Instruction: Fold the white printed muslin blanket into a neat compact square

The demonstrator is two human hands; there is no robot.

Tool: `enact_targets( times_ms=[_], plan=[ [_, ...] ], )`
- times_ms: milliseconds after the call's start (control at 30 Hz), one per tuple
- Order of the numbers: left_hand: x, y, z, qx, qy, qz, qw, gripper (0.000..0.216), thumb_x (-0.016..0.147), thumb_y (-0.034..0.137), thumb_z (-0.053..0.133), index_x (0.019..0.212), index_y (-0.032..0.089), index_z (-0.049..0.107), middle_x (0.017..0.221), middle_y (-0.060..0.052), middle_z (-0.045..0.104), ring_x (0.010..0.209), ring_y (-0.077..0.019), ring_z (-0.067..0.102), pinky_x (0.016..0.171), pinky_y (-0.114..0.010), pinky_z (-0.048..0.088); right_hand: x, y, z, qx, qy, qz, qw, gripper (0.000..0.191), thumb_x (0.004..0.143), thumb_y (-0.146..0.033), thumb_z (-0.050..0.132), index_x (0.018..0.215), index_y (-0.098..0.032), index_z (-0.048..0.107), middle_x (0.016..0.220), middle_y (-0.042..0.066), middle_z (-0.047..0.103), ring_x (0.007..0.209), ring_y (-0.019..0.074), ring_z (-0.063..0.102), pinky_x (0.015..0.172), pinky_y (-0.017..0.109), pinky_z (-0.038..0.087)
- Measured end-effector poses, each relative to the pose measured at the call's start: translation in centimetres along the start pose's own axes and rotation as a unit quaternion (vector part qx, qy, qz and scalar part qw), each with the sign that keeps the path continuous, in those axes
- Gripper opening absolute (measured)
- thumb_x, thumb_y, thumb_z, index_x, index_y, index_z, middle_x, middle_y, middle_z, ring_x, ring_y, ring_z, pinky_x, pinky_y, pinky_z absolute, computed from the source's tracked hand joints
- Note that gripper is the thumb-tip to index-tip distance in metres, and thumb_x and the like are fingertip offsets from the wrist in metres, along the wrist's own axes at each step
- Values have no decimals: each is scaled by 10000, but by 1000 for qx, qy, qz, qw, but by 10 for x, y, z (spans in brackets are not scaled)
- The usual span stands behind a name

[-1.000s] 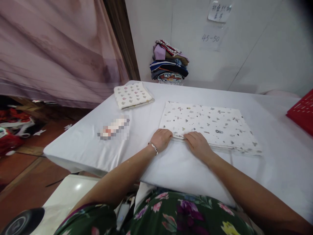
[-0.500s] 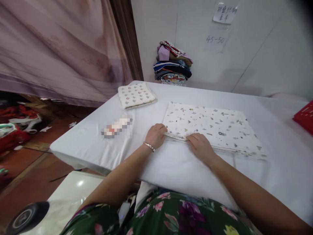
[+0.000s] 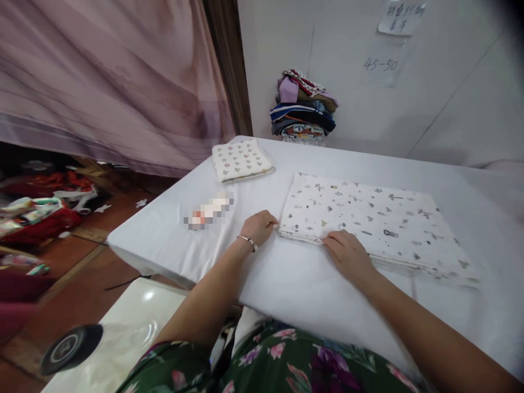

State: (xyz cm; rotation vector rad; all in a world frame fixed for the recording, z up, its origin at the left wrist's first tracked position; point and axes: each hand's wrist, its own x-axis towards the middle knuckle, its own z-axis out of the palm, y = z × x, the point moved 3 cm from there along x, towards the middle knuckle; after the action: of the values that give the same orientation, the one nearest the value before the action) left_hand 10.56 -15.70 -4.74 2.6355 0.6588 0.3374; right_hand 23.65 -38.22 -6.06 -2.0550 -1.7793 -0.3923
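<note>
White folded cloth [image 3: 376, 215], printed with small grey motifs, is touched along its near edge by the right hand [image 3: 350, 255]; at its near left corner, the left hand [image 3: 258, 228] is held fingertips together. Whether either pinches it cannot be told. It is laid between the table's [image 3: 286, 284] near and far edges.

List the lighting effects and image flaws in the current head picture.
In the head view: bright glare on the glossy white surface, lower left; a pixelated patch over the table; soft shadow on the wall; smeared writing on the upper sign; darkened upper-right corner.
</note>
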Motion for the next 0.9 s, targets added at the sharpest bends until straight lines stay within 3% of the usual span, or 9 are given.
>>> enact_targets(
  times_ms=[100, 300, 567, 733, 900],
  plan=[
    [-1, -4, -5, -26, -5, -43, 999, 227, 755, 181, 490, 898, 228, 660, 827, 8, 662, 701, -130, 588, 637, -246, 453, 0, 2, 2, 0, -1, -1, 1000, 250, 905, -153, 390, 978, -164, 629, 946, 97, 605, 846, 215, 508, 704, 341, 395],
    [-10, 0, -2, -73, -119, -66, 988, 110, 704, 279, 567, 712, 238, 669, 686, 41, 649, 645, -118, 575, 552, -210, 410, 2, -1, -1, 13, 2, 7, 1000, 229, 915, -220, 402, 995, -170, 611, 942, 95, 604, 837, 213, 514, 699, 343, 400],
    [-13, 13, 1, -64, -69, -44, 995, 123, 679, 293, 626, 772, 213, 620, 726, 32, 615, 659, -119, 559, 583, -231, 413, 0, 2, 2, 17, -9, 16, 1000, 216, 908, -271, 441, 1045, -184, 583, 974, 85, 592, 851, 211, 518, 717, 349, 412],
    [-14, 14, 9, -40, -51, -10, 998, 203, 709, 256, 603, 910, 231, 616, 793, 27, 609, 716, -130, 568, 626, -245, 426, 0, 3, 3, 18, -6, 18, 1000, 223, 905, -275, 438, 1035, -186, 595, 964, 87, 593, 847, 215, 526, 707, 353, 415],
    [-14, 15, 9, -39, -25, 16, 999, 136, 770, 242, 557, 870, 249, 649, 792, 23, 605, 706, -122, 563, 623, -241, 424, 1, 0, 1, 18, -2, 17, 1000, 213, 905, -268, 439, 1039, -194, 587, 966, 85, 592, 845, 217, 521, 709, 356, 421]
  ],
)
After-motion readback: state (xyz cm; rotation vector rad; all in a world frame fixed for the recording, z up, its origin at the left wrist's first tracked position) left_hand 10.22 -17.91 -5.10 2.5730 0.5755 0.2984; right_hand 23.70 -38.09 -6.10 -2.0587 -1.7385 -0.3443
